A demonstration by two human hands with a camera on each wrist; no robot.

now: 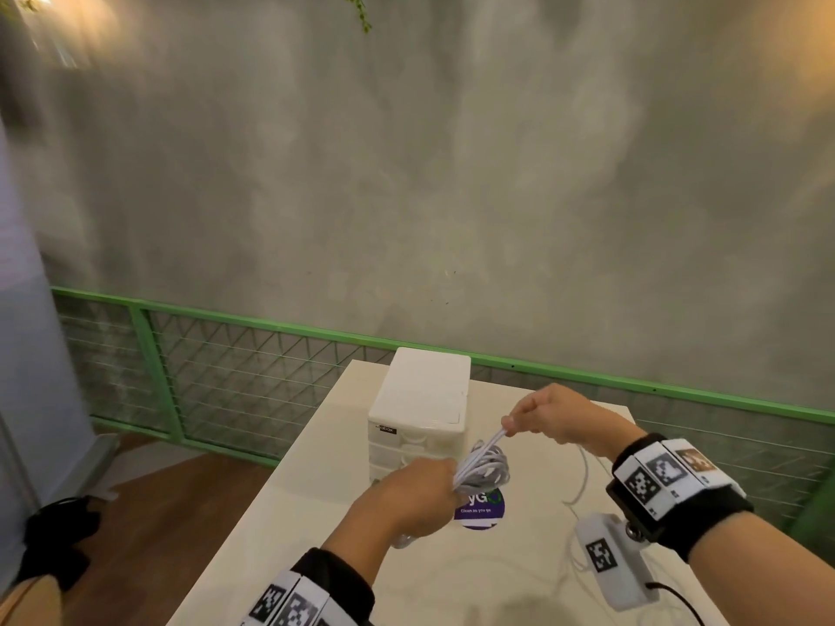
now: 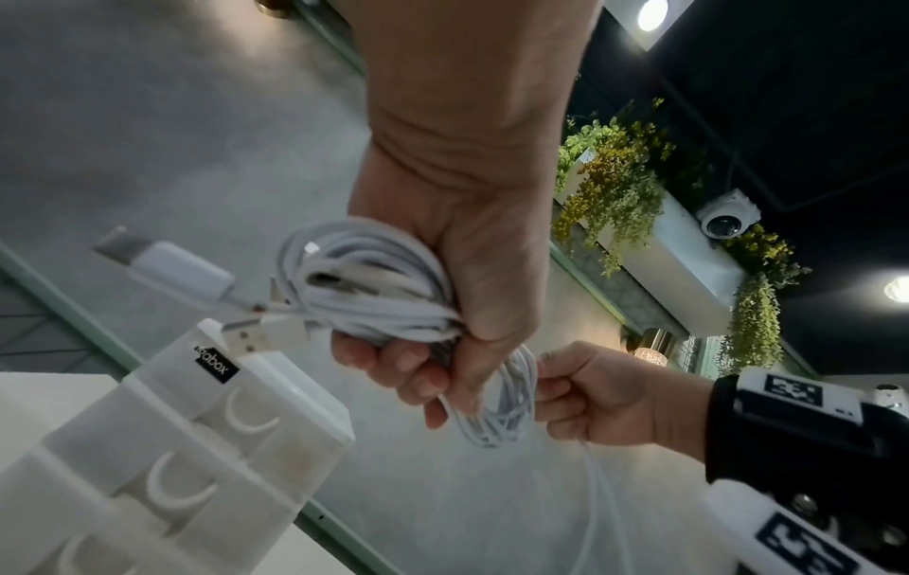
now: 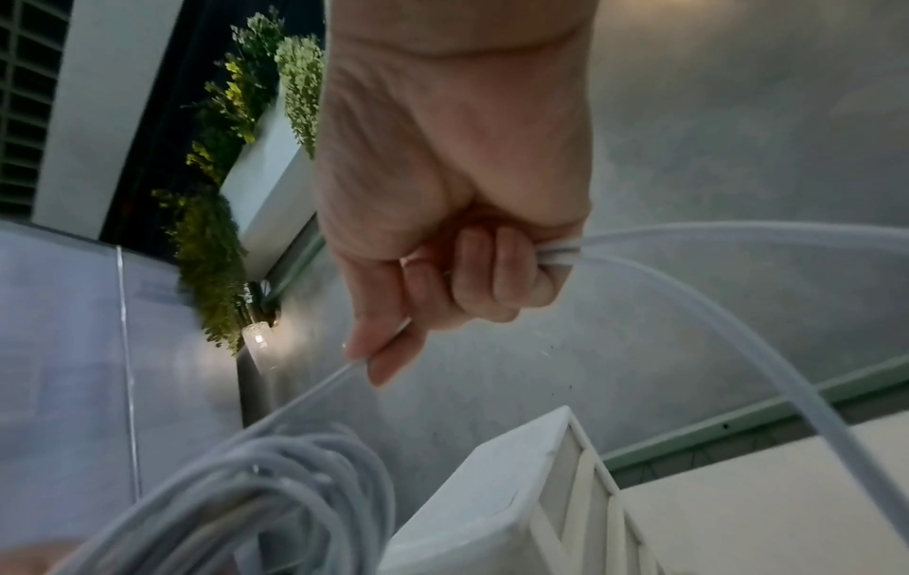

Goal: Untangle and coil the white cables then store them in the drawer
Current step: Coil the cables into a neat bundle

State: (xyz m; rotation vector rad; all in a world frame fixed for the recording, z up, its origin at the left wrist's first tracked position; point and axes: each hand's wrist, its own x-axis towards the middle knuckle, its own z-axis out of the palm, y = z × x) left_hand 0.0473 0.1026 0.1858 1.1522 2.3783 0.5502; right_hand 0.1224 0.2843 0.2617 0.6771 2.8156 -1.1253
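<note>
Bundle of thin white cables (image 2: 374,288), looped into a rough coil, held in the air above the pale table (image 1: 253,535) and just in front of the small white plastic drawer unit (image 1: 420,413). Clamped in the grip of the left hand (image 1: 406,499), fingers (image 2: 418,369) curled tight around the gathered loops. Two white USB plugs (image 2: 265,338) sticking out of the coil toward the drawer unit in the left wrist view. From the coil, a few strands running up and to the right into the grip of the right hand (image 1: 551,415), closed as a fist, strands pinched between thumb and curled fingers (image 3: 497,272). One loose length of the same cable arcing out from the far side of that fist and trailing down onto the table near the right wrist. Drawer unit standing upright on the table, drawers stacked and all pushed in. Round purple sticker (image 1: 481,512) lying flat on the table below the coil. Green metal mesh railing (image 1: 253,350) beyond the table, grey concrete wall (image 1: 452,173) behind it.
</note>
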